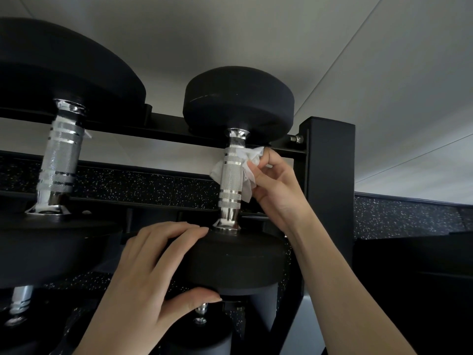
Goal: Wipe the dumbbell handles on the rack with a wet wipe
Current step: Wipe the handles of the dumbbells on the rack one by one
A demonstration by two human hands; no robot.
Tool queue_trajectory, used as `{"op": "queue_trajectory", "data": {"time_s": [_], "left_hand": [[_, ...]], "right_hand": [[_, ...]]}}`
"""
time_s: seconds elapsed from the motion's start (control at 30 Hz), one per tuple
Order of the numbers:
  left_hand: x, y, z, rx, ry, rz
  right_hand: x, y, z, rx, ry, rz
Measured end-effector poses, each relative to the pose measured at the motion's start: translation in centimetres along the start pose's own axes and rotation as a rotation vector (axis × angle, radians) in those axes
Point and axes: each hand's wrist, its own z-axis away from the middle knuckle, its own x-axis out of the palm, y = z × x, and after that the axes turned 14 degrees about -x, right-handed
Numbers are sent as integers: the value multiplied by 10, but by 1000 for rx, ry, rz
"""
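Note:
A small black dumbbell lies across the top rails of the black rack (pixel 330 175), its knurled chrome handle (pixel 231 175) in the middle of the view. A crumpled white wet wipe (pixel 249 172) is wrapped behind and to the right of that handle. My right hand (pixel 275 185) pinches the wipe against the handle's right side. My left hand (pixel 151 267) grips the dumbbell's near black head (pixel 235 262), fingers over its top edge and thumb under it. The far head (pixel 238 103) rests on the back rail.
A larger dumbbell with a chrome handle (pixel 60 157) lies on the same tier to the left. More dumbbell handles (pixel 21 301) show on the tier below. The rack's right post stands just past my right hand. Speckled black flooring (pixel 409 213) and a pale wall lie beyond.

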Motion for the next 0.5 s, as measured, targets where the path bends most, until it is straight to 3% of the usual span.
{"op": "queue_trajectory", "data": {"time_s": [0.5], "left_hand": [[-1, 4, 1, -24, -10, 18]], "right_hand": [[-1, -19, 34, 215, -197, 180]]}}
